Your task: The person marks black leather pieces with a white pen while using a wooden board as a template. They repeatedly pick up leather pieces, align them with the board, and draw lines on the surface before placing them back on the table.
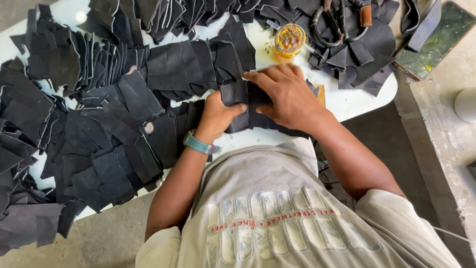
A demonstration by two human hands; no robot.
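Observation:
My left hand (pixel 218 115) grips the left edge of a black leather piece (pixel 239 106) lying on the white table (pixel 347 101), thumb on top. My right hand (pixel 285 94) lies flat on the same piece, palm down with fingers spread, pressing it onto the table. A teal band sits on my left wrist (pixel 199 144). Just behind my right hand stands a small open jar of yellow glue (pixel 289 42) with a stick in it.
Rows and heaps of cut black leather pieces (pixel 99 129) cover the table's left and back. Large black scissors (pixel 342 22) lie on scraps at the back right. A phone (pixel 436 39) rests on the concrete ledge to the right. A white round object (pixel 466 104) sits at the far right.

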